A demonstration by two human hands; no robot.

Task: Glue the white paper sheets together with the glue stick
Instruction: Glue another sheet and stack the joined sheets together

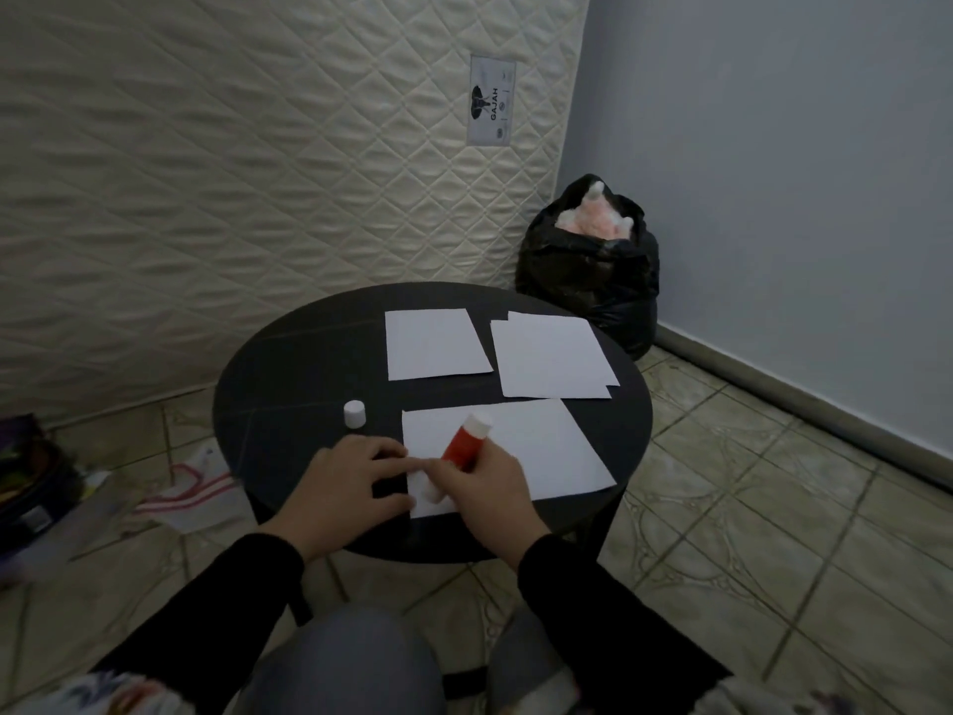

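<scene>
On the round black table (289,374) a white paper sheet (536,446) lies nearest me. My right hand (485,487) grips a red and white glue stick (464,441), tilted, with its lower tip pressed on the sheet's near left corner. My left hand (350,482) rests flat at the sheet's left edge, fingers spread, touching the paper. The glue stick's white cap (355,414) stands on the table to the left. Further back lie a single white sheet (433,343) and a small stack of white sheets (552,356).
A quilted mattress (232,172) leans against the wall behind the table. A black bag (593,265) with pink stuffing sits in the corner at the back right. A plastic bag (191,487) and dark clutter (31,482) lie on the tiled floor to the left.
</scene>
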